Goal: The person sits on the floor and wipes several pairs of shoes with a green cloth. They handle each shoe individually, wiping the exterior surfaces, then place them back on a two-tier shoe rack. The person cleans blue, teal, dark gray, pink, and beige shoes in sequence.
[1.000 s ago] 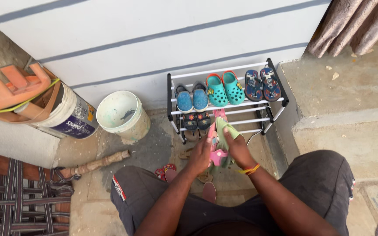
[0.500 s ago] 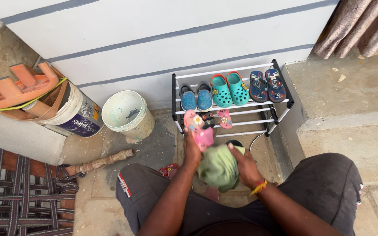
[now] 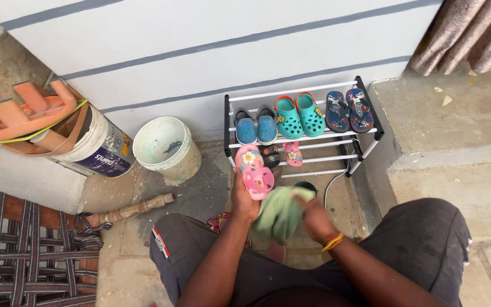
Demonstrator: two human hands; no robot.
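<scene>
Because it stands against the striped wall, the shoe rack (image 3: 365, 91) keeps its pairs off the rough floor: along the top shelf sit 2 blue shoes (image 3: 256, 125) at the left end, 2 teal clogs (image 3: 298, 116) in the middle and 2 dark flip-flops (image 3: 350, 111) at the right end. On the lower shelf, near its left end, lie a dark sandal (image 3: 270, 154) and a small pink sandal (image 3: 292, 154), set just beside each other.

Left of the rack, 2 paint buckets (image 3: 166, 149) stand against the wall, apart from the footwear.

In front of the rack's lower left corner, the left hand (image 3: 244, 200) is closed around the heel of a pink sandal (image 3: 253, 172) with a flower on it, holding it toe-up and tilted toward the rack, its upper face toward the camera, probably so that face can be wiped. The right hand (image 3: 315, 217) is clenched on a green cloth (image 3: 279, 211), bunched against the sandal's lower edge; this hand looks blurred. Both forearms come in from the lap and meet just before the rack.
</scene>
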